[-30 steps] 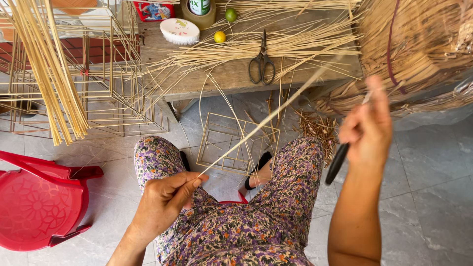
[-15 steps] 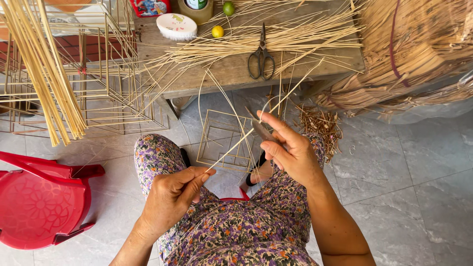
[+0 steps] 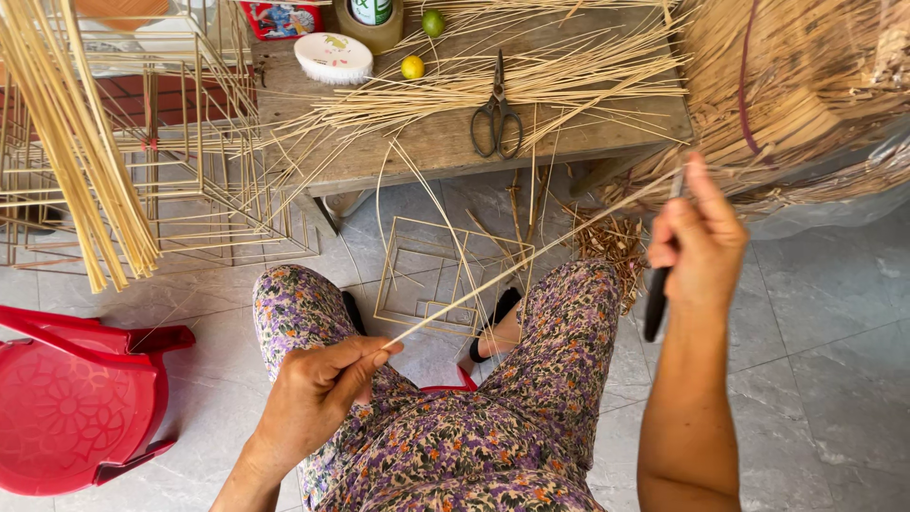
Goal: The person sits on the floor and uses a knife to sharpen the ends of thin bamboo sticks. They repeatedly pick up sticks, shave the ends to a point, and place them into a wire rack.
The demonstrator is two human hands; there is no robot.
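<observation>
A: Where was the bamboo strip [image 3: 531,261]?
B: Mid-frame, slanting; the left hand [image 3: 318,393] pinched its lower end.
A: The right hand [image 3: 697,242]?
B: Clamped on a dark-handled knife [image 3: 657,299], right of centre.

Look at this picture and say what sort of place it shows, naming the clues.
Probably a home craft workshop for bamboo or cane frames. Thin split strips and scissors lie on a worn wooden table, and finished square stick frames stand on the tiled floor.
</observation>
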